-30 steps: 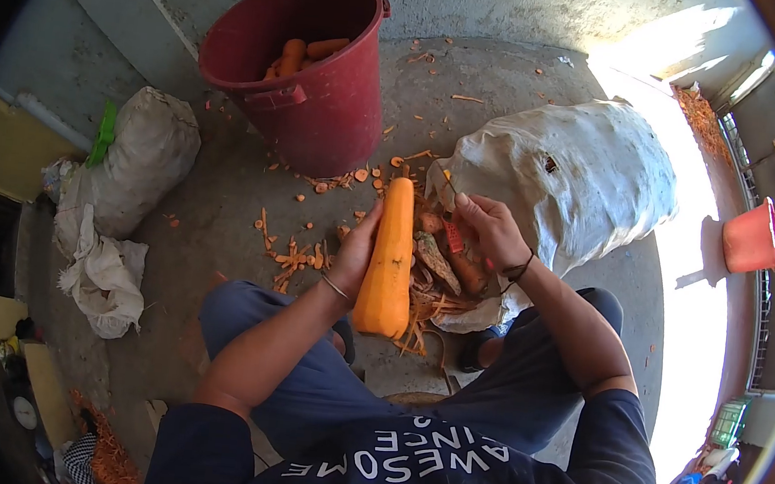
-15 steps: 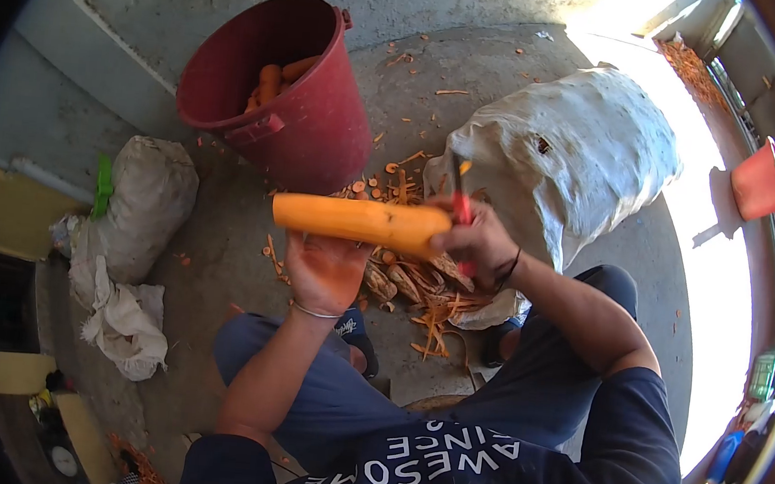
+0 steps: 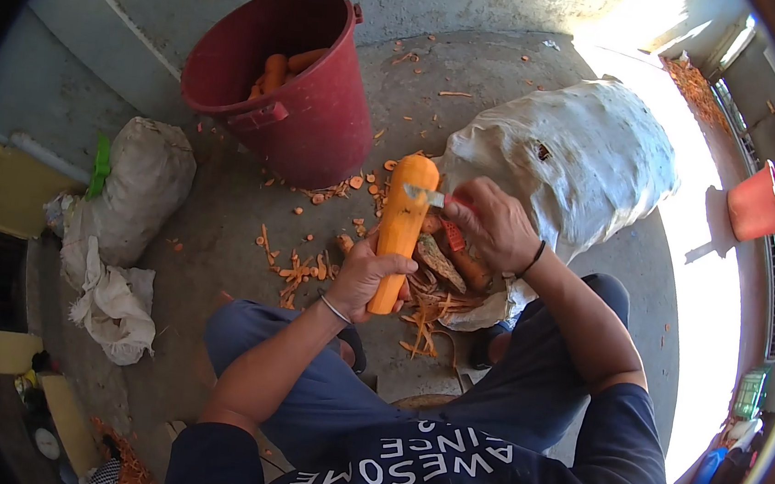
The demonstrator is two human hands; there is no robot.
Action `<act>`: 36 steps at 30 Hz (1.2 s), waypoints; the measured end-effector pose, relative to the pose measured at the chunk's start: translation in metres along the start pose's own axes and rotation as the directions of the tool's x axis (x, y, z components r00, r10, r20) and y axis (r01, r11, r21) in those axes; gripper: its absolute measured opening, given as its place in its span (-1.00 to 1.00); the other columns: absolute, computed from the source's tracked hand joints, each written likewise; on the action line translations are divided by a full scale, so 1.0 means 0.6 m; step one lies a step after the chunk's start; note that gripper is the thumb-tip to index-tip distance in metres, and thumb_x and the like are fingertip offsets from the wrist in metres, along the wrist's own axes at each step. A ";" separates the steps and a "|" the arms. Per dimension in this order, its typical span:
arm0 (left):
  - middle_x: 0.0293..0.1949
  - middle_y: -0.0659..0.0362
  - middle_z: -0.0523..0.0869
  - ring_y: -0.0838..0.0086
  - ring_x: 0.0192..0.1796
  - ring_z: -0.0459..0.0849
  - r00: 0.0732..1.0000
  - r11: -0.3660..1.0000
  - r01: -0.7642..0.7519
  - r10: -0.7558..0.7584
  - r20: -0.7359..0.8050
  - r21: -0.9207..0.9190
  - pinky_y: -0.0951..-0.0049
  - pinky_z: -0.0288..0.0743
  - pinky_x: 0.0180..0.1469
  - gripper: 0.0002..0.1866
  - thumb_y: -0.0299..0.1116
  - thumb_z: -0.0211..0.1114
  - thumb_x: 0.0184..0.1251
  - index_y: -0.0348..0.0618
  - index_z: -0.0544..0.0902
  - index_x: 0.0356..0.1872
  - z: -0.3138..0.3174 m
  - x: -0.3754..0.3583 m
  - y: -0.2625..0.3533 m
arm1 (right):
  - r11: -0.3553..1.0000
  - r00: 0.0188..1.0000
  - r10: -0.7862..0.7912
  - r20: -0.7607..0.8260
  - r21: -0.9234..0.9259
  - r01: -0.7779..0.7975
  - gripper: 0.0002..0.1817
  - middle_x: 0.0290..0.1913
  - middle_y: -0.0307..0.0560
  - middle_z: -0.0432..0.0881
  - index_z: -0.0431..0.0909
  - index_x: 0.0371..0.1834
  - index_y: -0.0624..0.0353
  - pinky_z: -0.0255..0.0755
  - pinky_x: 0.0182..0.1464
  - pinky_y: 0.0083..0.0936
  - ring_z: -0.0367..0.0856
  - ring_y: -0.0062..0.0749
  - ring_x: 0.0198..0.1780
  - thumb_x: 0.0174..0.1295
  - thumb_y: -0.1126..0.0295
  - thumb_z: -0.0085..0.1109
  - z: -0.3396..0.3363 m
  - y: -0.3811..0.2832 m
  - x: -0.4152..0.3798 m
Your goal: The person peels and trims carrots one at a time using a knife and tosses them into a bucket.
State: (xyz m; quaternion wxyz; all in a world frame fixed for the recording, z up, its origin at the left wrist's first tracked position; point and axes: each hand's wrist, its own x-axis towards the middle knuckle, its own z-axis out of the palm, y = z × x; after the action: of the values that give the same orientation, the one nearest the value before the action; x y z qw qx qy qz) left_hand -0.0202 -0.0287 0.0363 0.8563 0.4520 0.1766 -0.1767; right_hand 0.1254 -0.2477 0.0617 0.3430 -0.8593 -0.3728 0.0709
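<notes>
A large, smooth orange carrot point(image 3: 399, 234) stands nearly upright in front of me, its thick end pointing away. My left hand point(image 3: 371, 276) is closed around its lower end, thumb across the front. In my right hand point(image 3: 498, 226) is a small red-handled knife point(image 3: 426, 196), its short silvery blade lying against the carrot's upper part, where a dark spot shows. The fingers of my right hand partly hide the handle. Beneath both hands lie unpeeled, soil-covered carrots point(image 3: 441, 263) at the mouth of a big white sack point(image 3: 565, 156), among orange peelings point(image 3: 431, 324).
A dark red bucket point(image 3: 325, 117) with several carrots inside stands ahead to the left. Cut slices and scraps point(image 3: 306, 272) litter the concrete floor. A filled pale sack point(image 3: 145, 186) leans at left; a small red bucket point(image 3: 756, 202) is at far right.
The carrot has swung from lying sideways to nearly upright. My left hand has gone from an open palm beneath it to a grip on its lower end. My right hand has let go of the carrot, keeping the knife.
</notes>
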 end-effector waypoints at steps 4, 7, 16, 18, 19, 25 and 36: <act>-0.27 0.11 0.65 0.44 -0.51 0.73 0.993 0.997 -0.074 0.073 -0.092 -0.014 0.40 0.66 -0.61 -0.55 -0.52 0.44 0.35 -0.25 0.47 0.19 0.000 0.010 -0.004 | 0.982 0.983 -0.160 0.087 0.112 0.150 -0.56 -0.25 0.12 0.77 0.65 -0.17 0.23 0.59 -0.08 0.02 0.77 0.15 -0.18 0.62 0.02 0.14 0.030 -0.020 -0.014; -0.24 0.14 0.66 0.48 -0.52 0.72 0.988 0.994 -0.095 0.101 -0.120 0.051 0.43 0.67 -0.60 -0.55 -0.54 0.44 0.35 -0.22 0.47 0.20 0.015 0.009 -0.007 | 0.986 0.984 -0.150 0.100 0.083 0.142 -0.59 -0.31 0.13 0.76 0.65 -0.17 0.23 0.61 -0.12 0.01 0.78 0.13 -0.21 0.61 0.06 0.17 0.048 -0.024 -0.015; -0.24 0.16 0.67 0.50 -0.54 0.71 0.969 0.979 -0.184 0.196 -0.151 0.085 0.47 0.69 -0.58 -0.52 -0.61 0.42 0.35 -0.18 0.45 0.23 0.028 0.012 -0.020 | 0.983 0.987 -0.163 0.018 0.086 0.161 -0.60 -0.31 0.11 0.76 0.64 -0.18 0.23 0.62 -0.17 -0.02 0.78 0.11 -0.26 0.60 0.06 0.18 0.061 -0.031 -0.021; -0.24 0.16 0.68 0.50 -0.53 0.71 0.969 0.979 -0.182 0.195 -0.153 0.096 0.47 0.69 -0.58 -0.52 -0.61 0.41 0.35 -0.18 0.45 0.23 0.028 0.010 -0.023 | 0.981 0.984 -0.179 0.002 0.071 0.178 -0.60 -0.32 0.11 0.76 0.64 -0.19 0.23 0.62 -0.17 -0.02 0.78 0.12 -0.26 0.59 0.06 0.19 0.064 -0.029 -0.021; -0.24 0.16 0.68 0.50 -0.53 0.71 0.968 0.976 -0.192 0.206 -0.146 0.103 0.47 0.68 -0.58 -0.52 -0.61 0.41 0.35 -0.18 0.45 0.23 0.027 0.010 -0.027 | 0.981 0.983 -0.181 -0.006 0.065 0.181 -0.60 -0.32 0.11 0.76 0.64 -0.19 0.23 0.62 -0.18 -0.02 0.78 0.12 -0.28 0.59 0.07 0.19 0.066 -0.026 -0.019; -0.24 0.15 0.69 0.51 -0.54 0.72 0.975 0.986 -0.149 0.160 -0.157 0.075 0.48 0.67 -0.59 -0.52 -0.62 0.42 0.35 -0.18 0.46 0.23 0.028 0.010 -0.026 | 0.976 0.980 -0.198 -0.006 0.095 0.197 -0.61 -0.36 0.12 0.75 0.65 -0.23 0.23 0.61 -0.23 -0.03 0.77 0.12 -0.32 0.57 0.09 0.23 0.057 -0.037 -0.019; -0.26 0.16 0.69 0.51 -0.55 0.73 0.974 0.984 -0.169 0.174 -0.142 0.052 0.48 0.67 -0.59 -0.51 -0.60 0.44 0.35 -0.20 0.46 0.24 0.037 0.000 -0.022 | 0.969 0.974 -0.224 -0.023 0.106 0.225 -0.60 -0.41 0.14 0.74 0.69 -0.22 0.25 0.61 -0.26 -0.01 0.78 0.12 -0.34 0.57 0.08 0.24 0.048 -0.032 -0.019</act>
State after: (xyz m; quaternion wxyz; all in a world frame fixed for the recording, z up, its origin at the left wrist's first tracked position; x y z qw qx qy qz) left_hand -0.0231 -0.0539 0.0387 0.8440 0.4942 0.1954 -0.0721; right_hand 0.0953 -0.2308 0.0506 0.3966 -0.7922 -0.4615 0.0469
